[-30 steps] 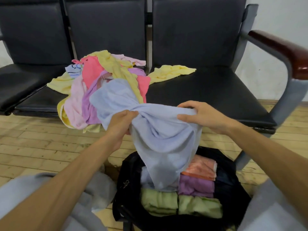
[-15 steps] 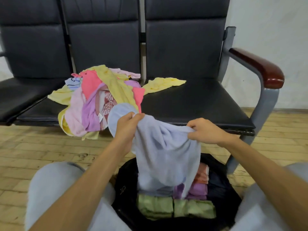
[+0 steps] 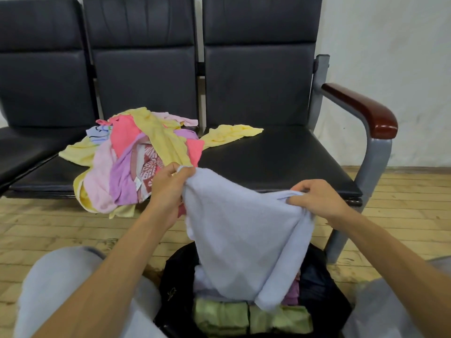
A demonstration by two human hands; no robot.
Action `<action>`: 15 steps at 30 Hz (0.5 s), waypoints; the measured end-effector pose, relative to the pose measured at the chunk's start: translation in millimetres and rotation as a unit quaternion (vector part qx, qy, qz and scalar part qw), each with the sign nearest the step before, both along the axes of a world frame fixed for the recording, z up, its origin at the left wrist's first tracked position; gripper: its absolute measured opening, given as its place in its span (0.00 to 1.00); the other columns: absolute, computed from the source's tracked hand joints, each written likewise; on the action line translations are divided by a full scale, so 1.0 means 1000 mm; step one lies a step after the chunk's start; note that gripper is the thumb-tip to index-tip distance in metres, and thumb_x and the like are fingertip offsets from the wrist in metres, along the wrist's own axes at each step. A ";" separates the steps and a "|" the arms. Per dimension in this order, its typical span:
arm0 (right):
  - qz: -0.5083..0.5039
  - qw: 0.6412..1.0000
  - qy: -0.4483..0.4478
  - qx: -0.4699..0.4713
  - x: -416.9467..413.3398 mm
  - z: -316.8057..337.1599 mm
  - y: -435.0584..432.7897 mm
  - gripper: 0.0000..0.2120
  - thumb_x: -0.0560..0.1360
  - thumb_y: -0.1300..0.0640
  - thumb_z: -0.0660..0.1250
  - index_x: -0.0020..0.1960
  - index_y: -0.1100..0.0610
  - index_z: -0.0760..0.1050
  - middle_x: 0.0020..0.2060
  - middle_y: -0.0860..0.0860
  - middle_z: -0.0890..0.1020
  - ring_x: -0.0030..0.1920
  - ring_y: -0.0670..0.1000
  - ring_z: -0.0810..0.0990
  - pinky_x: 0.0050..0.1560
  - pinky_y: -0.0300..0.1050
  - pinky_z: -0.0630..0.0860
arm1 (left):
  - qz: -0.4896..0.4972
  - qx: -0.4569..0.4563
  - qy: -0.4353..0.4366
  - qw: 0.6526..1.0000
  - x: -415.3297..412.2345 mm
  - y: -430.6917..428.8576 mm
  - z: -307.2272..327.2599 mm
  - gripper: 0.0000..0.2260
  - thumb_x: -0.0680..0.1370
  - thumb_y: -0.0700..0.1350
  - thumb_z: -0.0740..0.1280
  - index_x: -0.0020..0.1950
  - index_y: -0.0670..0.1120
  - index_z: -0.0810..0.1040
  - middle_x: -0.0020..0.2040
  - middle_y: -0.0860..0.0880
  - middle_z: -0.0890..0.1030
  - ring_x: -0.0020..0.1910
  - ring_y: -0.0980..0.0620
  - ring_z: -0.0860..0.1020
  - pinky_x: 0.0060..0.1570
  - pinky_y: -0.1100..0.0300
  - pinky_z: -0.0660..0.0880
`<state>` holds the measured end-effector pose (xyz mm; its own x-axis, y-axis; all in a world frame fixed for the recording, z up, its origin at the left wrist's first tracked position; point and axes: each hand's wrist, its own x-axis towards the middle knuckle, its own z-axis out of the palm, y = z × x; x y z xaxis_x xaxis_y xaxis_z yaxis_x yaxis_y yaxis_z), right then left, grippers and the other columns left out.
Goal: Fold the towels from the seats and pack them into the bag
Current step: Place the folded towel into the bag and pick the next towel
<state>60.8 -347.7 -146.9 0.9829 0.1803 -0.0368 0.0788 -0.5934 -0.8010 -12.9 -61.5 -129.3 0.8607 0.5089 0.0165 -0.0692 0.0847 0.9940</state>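
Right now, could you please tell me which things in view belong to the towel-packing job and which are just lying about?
Job: blue towel, gripped by left hand and right hand; towel pile; black bag; folded green towels.
Just there: armrest; plank floor.

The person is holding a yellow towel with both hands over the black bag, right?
Not quite. The towel held over the bag is light blue, not yellow, as the head view shows. The left hand and the right hand both grip it. The yellow towels lie on the seats.
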 end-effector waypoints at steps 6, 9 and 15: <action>-0.052 0.995 -0.018 -0.080 0.005 -0.002 -0.015 0.09 0.76 0.59 0.65 0.41 0.61 0.81 0.39 0.58 0.81 0.41 0.53 0.79 0.38 0.45 0.76 | 0.066 0.016 0.028 0.997 0.000 0.009 -0.007 0.11 0.78 0.46 0.66 0.37 0.47 0.69 0.36 0.49 0.70 0.35 0.50 0.69 0.30 0.60 0.66; -0.062 0.990 0.101 0.082 0.006 0.005 -0.016 0.10 0.77 0.61 0.65 0.51 0.66 0.81 0.45 0.61 0.83 0.46 0.55 0.82 0.42 0.50 0.80 | 0.097 0.003 0.025 0.995 0.001 0.018 -0.008 0.15 0.78 0.48 0.67 0.35 0.48 0.66 0.33 0.49 0.66 0.32 0.52 0.66 0.31 0.60 0.62; -0.092 0.877 0.191 0.431 0.009 0.019 -0.019 0.16 0.79 0.63 0.60 0.66 0.63 0.72 0.59 0.59 0.81 0.56 0.56 0.81 0.50 0.50 0.80 | 0.012 -0.093 0.036 0.995 0.000 0.031 -0.007 0.08 0.76 0.42 0.70 0.53 0.40 0.79 0.48 0.45 0.84 0.46 0.47 0.81 0.42 0.56 0.77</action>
<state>70.1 -366.8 -127.9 0.9436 0.1423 -0.2989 -0.3276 0.2722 -0.9047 -12.4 -30.7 -136.2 0.8442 0.5170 -0.1412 -0.0018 0.2661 0.9639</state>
